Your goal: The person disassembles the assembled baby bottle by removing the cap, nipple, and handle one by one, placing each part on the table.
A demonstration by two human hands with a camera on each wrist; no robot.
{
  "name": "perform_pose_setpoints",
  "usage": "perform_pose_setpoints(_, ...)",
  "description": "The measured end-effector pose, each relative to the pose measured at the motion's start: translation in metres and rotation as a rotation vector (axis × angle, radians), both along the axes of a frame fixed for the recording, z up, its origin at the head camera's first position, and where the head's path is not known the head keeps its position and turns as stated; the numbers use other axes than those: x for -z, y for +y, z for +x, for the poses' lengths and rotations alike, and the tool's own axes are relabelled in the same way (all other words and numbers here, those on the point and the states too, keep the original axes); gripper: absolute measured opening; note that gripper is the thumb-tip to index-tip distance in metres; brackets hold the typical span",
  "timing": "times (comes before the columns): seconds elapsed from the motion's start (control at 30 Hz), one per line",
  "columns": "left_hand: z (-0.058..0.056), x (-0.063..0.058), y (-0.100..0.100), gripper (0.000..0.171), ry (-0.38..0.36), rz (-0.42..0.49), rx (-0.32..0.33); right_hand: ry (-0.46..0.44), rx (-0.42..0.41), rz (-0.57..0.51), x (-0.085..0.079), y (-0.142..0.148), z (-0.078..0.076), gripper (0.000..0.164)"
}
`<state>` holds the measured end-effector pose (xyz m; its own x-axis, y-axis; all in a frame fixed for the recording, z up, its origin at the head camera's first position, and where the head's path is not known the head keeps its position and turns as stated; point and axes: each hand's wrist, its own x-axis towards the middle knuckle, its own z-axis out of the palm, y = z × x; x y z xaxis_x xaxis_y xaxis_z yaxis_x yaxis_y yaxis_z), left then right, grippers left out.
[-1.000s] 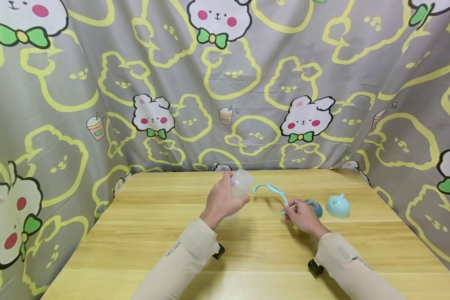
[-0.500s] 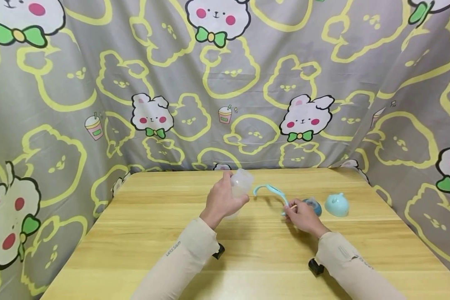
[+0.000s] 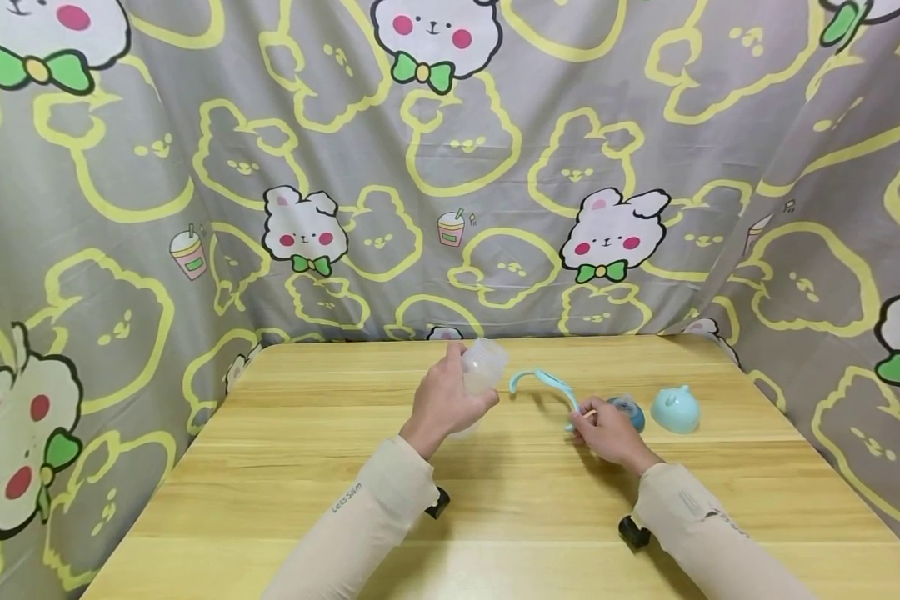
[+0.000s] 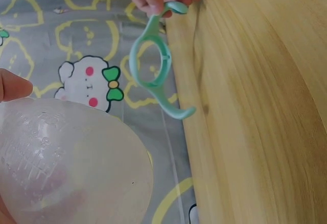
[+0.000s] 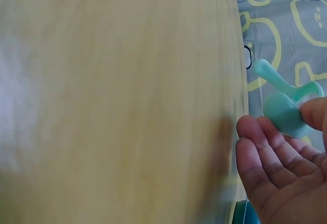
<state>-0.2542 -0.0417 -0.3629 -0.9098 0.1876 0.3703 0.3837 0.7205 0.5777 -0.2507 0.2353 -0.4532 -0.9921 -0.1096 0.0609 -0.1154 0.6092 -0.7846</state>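
My left hand (image 3: 447, 402) grips a translucent baby bottle (image 3: 484, 367), held tilted above the table with its threaded neck up and to the right. In the left wrist view the bottle's rounded body (image 4: 76, 162) fills the lower left. My right hand (image 3: 607, 432) pinches one end of a light-teal bottle handle (image 3: 551, 381). The handle has a round ring in the middle and two curved arms, as the left wrist view shows. In the right wrist view the thumb and fingers hold the handle's grip end (image 5: 286, 114). Between bottle and handle there is a gap.
Just beyond my right hand sits a dark blue collar with a clear nipple (image 3: 627, 412). To its right lies a light-teal domed cap (image 3: 676, 409) with small ears. A patterned curtain (image 3: 375, 167) hangs around the wooden table (image 3: 307, 492).
Both hands keep their holds on the bottle and the handle. The handle and right hand have shifted only very slightly in view.
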Motion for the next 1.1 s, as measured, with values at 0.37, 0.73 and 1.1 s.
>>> perform_pose_setpoints(0.37,-0.0008,0.0020,-0.0002,0.069,-0.005,-0.002,0.002,-0.011,0.000,0.006,-0.0008,-0.0008,-0.0011,0.018)
perform_pose_setpoints(0.73,-0.0011,0.0015,-0.0007,0.069,0.008,-0.007,0.002,-0.016,0.000,0.016,-0.0027,-0.0005,-0.0022,0.019)
perform_pose_setpoints(1.1,-0.0013,0.0012,0.0000,0.069,0.005,-0.012,0.005,-0.024,-0.015,0.003,-0.0035,0.0000,-0.0022,0.019)
